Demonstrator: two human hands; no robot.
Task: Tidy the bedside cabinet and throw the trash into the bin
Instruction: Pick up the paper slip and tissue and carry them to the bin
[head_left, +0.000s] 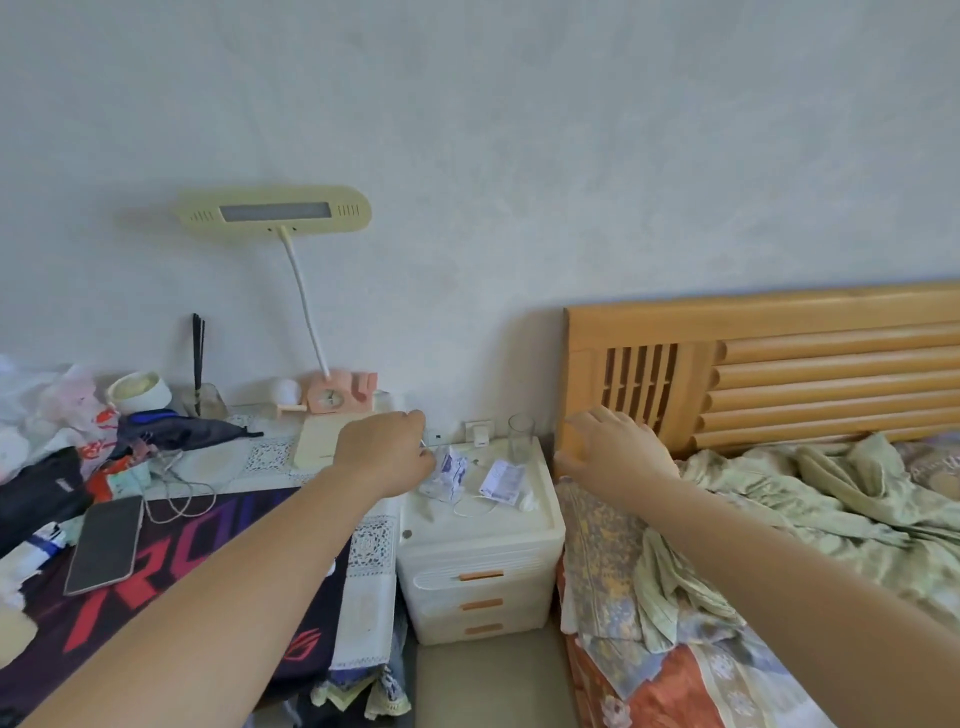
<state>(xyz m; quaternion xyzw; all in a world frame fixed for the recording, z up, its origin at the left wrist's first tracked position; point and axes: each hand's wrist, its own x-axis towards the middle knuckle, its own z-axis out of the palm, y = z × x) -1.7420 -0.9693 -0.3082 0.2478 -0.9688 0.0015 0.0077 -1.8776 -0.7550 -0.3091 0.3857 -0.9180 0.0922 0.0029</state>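
Two bare arms reach forward from the bottom edge toward a small white cabinet (480, 525) that stands between a cluttered desk (218, 467) and a bed (753, 545). Nearest on the desk, left of the left forearm, a phone (105, 543) lies face up on a dark mat (171, 582), with a white cable (179, 499) looped just beyond it. The left hand (387, 449) is curled at the cabinet's left rear corner, fingers bent in toward a crumpled wrapper (448, 470) that lies touching or just off its fingertips; whether it actually has hold of the wrapper I cannot tell. Right of that hand, on the cabinet top, lie a second printed wrapper (503, 480), a thin white cord (475, 506) in front of it and a small white wad (529, 501) beside it. The right hand (610, 449) hangs open and empty with fingers spread, past the cabinet's right edge and in front of the wooden headboard (769, 364); a rumpled green quilt (810, 499) lies to its right. Beyond the two hands, at the back of the cabinet, stand a clear glass (521, 436) and a white plug (479, 434) at the wall. Farther left, behind the left hand, a pink clock (337, 396) stands on the desk, and a yellow lamp (275, 210) rises on its bent neck above it.
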